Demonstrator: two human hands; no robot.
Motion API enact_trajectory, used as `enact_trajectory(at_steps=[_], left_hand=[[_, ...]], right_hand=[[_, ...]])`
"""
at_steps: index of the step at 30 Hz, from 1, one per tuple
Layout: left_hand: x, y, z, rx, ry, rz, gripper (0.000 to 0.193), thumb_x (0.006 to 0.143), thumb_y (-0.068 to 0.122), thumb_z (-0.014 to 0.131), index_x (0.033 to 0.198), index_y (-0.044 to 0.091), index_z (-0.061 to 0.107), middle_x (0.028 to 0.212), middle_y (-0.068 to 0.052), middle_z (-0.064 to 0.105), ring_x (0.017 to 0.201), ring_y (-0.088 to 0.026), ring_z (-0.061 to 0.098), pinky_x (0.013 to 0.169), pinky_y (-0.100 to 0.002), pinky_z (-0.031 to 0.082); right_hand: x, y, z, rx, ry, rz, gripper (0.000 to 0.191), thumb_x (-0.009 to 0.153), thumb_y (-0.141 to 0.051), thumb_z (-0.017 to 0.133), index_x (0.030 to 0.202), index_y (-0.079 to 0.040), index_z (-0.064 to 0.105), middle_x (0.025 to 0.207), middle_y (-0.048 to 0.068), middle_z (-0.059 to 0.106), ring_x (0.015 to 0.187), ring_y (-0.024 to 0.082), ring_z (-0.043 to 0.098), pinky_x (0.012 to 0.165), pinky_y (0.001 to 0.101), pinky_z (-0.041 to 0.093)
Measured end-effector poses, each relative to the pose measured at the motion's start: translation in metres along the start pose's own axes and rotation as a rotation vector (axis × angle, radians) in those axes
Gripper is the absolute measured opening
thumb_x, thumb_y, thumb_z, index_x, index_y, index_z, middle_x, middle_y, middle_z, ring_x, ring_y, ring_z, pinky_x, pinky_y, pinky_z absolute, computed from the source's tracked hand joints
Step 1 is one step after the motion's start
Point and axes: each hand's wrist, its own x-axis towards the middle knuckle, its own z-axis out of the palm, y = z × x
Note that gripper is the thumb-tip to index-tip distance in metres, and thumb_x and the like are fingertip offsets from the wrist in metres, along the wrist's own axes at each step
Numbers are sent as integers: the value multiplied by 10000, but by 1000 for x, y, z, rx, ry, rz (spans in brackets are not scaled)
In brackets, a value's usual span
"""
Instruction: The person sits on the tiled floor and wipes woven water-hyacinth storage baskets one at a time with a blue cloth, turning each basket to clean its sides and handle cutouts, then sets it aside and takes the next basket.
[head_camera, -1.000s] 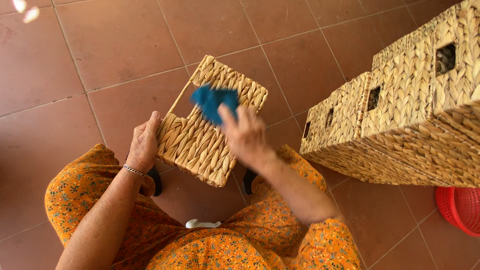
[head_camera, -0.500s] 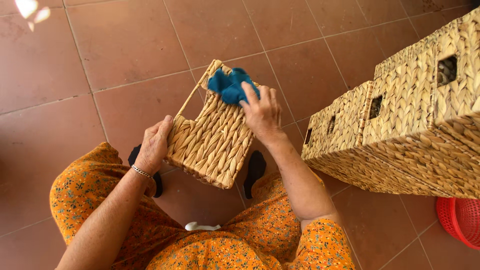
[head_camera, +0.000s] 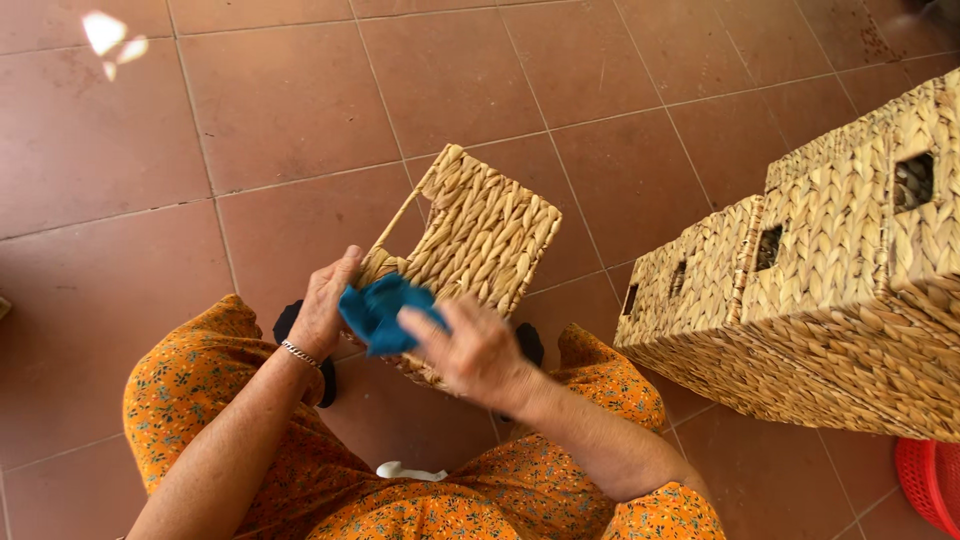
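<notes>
A: Head view, looking down. What sits in the middle?

B: A small rectangular woven straw basket (head_camera: 480, 245), pale tan, tilted on the person's lap with its far end out over the red-brown tiled floor (head_camera: 120, 170). A crumpled blue cloth (head_camera: 380, 312) is pressed against its near end.

A: Who has the cloth?

B: The right hand (head_camera: 470, 350). Its grip is narrow, fingers pinched on the blue cloth, which lies against the basket's near edge.

A: And the other hand?

B: The left hand (head_camera: 325, 305) clasps the basket's near left corner, fingers curled on the weave, just beside the cloth. A thin silver bracelet (head_camera: 297, 352) circles that wrist.

A: What is around them?

B: Both knees are covered by an orange flowered garment (head_camera: 200, 400). Dark footwear (head_camera: 300, 340) shows under the basket on either side. A small white object (head_camera: 410, 470) lies on the floor between the legs; I cannot tell what it is.

A: Further out?

B: To the right, well apart from the hands, stands a row of larger woven straw boxes (head_camera: 830, 290) with square cut-out handles. A red plastic mesh basket (head_camera: 930, 480) peeks in at the lower right corner, just beside them.
</notes>
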Motion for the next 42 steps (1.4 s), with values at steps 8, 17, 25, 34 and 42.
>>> enact_trajectory(at_steps=[8,17,25,34,42], left_hand=[[-2,-2,17,26,-57,102,541,1042,459,503,1172,-35,682,1006,-12,691,923,-63,598,828,-256,527],[8,6,7,-110,-2,-41,580,1031,511,486,1015,-32,689,842,-36,682,739,-95,614,663,-272,540],[13,-4,8,2,-31,67,567,1073,487,468,1084,-25,711,925,-26,672,826,-84,573,762,-265,519],[16,-2,17,46,-35,67,544,1023,465,468,1241,4,656,1070,-45,735,991,-88,662,890,-265,541],[31,-18,4,-68,-27,50,574,1063,529,486,1053,1,711,903,-12,639,808,-88,548,716,-270,485]], right_hand=[[29,155,35,-395,135,387,479,871,-199,773,1309,-117,596,963,139,616,884,302,612,606,397,567],[13,2,4,28,-132,58,463,882,-144,742,1312,-62,589,893,122,547,799,291,585,603,437,547],[22,59,31,-92,-54,101,519,883,-172,824,1351,-88,616,949,97,608,865,248,611,680,387,586],[37,135,29,-317,9,389,509,882,-182,797,1343,-91,601,998,166,610,889,300,616,607,372,574],[8,0,14,29,-103,-74,565,862,-202,808,1354,-48,575,926,136,598,784,256,612,598,375,579]])
